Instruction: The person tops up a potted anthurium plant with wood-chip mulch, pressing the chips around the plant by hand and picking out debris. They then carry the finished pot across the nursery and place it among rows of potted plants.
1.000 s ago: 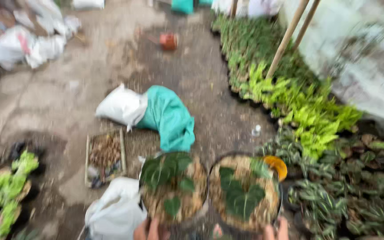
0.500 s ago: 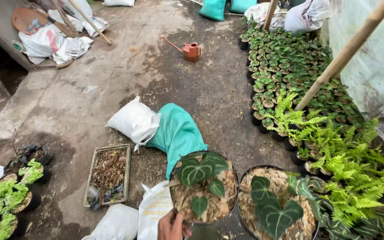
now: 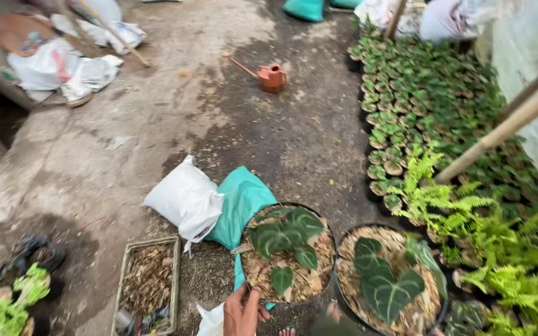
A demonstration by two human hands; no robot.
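Head view, looking down at a wet concrete floor (image 3: 175,118) of a plant nursery. At the bottom edge the left hand (image 3: 241,313) holds the near rim of a round black pot (image 3: 289,254); its fingers (image 3: 253,297) are clamped on that rim, thumb side up. The pot is filled with dry brown chips, and from it grows a small plant with dark green, heart-shaped leaves marked by pale veins. It is carried above the floor, low in the middle of the picture.

Just beside it, on the right, is a second black pot (image 3: 388,280) of the same kind, with one bigger dark leaf. The right hand is hidden below the edge of the picture, so I cannot tell how its fingers stand.

Behind the pots lie a white sack (image 3: 185,199) and a teal sack (image 3: 244,199), touching each other. A wooden tray (image 3: 147,283) with dry leaves is on the left. An orange watering can (image 3: 269,76) stands far away, and rows of small potted plants (image 3: 431,106) and ferns (image 3: 468,218) fill the right side
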